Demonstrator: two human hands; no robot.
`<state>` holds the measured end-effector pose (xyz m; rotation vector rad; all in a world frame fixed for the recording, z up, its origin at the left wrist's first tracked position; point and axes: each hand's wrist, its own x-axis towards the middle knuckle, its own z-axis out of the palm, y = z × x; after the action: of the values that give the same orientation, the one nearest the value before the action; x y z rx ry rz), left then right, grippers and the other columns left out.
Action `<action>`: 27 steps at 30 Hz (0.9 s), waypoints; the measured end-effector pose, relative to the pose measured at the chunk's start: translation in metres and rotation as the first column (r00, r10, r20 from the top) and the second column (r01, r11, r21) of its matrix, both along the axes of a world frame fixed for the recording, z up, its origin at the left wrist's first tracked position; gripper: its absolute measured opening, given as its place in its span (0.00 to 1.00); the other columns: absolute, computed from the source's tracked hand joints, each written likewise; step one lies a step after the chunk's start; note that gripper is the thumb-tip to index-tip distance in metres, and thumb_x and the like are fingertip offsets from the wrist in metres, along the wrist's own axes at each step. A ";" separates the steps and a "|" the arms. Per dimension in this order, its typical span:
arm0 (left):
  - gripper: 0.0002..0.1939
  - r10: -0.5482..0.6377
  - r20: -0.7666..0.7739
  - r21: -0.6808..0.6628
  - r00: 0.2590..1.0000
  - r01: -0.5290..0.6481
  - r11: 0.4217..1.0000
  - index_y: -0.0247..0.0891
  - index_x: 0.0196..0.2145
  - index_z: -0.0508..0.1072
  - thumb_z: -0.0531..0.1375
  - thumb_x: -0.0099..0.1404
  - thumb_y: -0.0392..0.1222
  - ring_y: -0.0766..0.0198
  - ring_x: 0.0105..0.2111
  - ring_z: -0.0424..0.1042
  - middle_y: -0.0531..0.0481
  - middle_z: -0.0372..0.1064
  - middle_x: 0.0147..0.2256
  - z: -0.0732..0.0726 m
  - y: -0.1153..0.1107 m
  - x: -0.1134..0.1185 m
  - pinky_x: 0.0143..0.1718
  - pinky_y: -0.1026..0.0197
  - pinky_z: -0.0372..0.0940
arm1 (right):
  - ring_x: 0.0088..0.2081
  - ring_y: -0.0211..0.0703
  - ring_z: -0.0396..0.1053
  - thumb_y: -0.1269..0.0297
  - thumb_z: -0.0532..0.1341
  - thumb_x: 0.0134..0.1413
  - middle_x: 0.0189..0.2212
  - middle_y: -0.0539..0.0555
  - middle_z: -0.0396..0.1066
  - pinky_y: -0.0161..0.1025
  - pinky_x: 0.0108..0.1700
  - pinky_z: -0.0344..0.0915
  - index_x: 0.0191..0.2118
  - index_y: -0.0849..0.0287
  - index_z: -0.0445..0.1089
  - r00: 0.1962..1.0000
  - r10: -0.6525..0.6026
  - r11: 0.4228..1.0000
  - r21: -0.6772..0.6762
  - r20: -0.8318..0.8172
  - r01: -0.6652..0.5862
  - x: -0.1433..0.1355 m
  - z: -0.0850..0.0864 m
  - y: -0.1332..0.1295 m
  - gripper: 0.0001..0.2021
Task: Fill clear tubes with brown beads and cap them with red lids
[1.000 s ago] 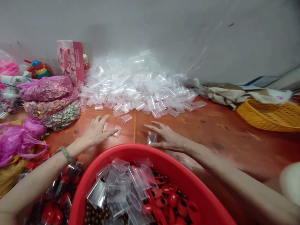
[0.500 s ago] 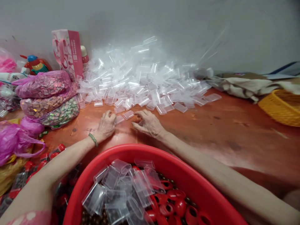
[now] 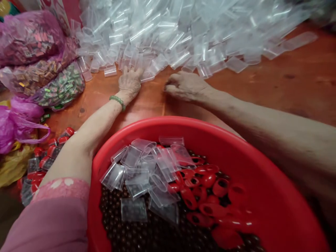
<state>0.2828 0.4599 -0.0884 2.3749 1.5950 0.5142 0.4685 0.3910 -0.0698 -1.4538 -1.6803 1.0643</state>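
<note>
My left hand (image 3: 130,82), with a green bead bracelet at its wrist, reaches to the front edge of a heap of clear plastic sleeves (image 3: 162,38), its fingers spread on the nearest ones. To its right, my right hand (image 3: 187,86) rests on the wooden table with fingers curled; what they hold, if anything, is hidden. Nearer me stands a red basin (image 3: 168,122) with dark brown beads (image 3: 123,224), clear sleeves (image 3: 136,176) and red oval plastic rings (image 3: 210,210) in it.
Bags of small wrapped pieces (image 3: 31,38) are stacked at the left on the wooden table (image 3: 283,84). A purple plastic bag (image 3: 18,119), a yellow bag (image 3: 15,164) and several red-capped clear containers (image 3: 49,157) lie below them.
The view has tilted down, showing more of the basin. Both hands have moved forward to the heap's edge, and the loose sleeves that lay between them are no longer there.
</note>
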 end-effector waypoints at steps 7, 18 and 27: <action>0.13 -0.224 0.361 -0.094 0.905 0.274 0.957 0.37 0.45 0.72 0.51 0.67 0.33 0.61 0.46 0.70 0.54 0.71 0.39 0.067 -0.046 -0.032 0.52 0.54 0.61 | 0.41 0.50 0.70 0.56 0.61 0.54 0.34 0.50 0.69 0.47 0.38 0.67 0.34 0.45 0.71 0.984 -0.155 0.979 0.121 -0.084 0.164 -0.008 0.111 -0.117 0.03; 0.20 -0.491 0.131 -0.197 0.861 0.508 0.839 0.39 0.42 0.75 0.55 0.54 0.25 0.56 0.39 0.73 0.51 0.73 0.33 0.145 -0.203 -0.074 0.45 0.56 0.63 | 0.62 0.72 0.51 0.44 0.57 0.56 0.58 0.62 0.64 0.71 0.58 0.51 0.59 0.53 0.63 0.758 0.263 0.852 0.225 0.597 -0.473 -0.061 0.077 -0.220 0.29; 0.16 -0.479 0.002 -0.266 0.878 0.462 0.846 0.39 0.36 0.75 0.54 0.54 0.26 0.60 0.30 0.68 0.49 0.70 0.27 0.120 -0.237 -0.068 0.39 0.57 0.62 | 0.64 0.62 0.52 0.72 0.56 0.56 0.64 0.62 0.55 0.66 0.60 0.51 0.61 0.55 0.60 0.389 0.493 0.386 0.205 0.779 -0.899 -0.093 0.055 -0.252 0.26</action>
<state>0.2146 0.2228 0.0319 2.4669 0.9593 0.1165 0.3752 0.1394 -0.0144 -0.4901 -3.0013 0.2480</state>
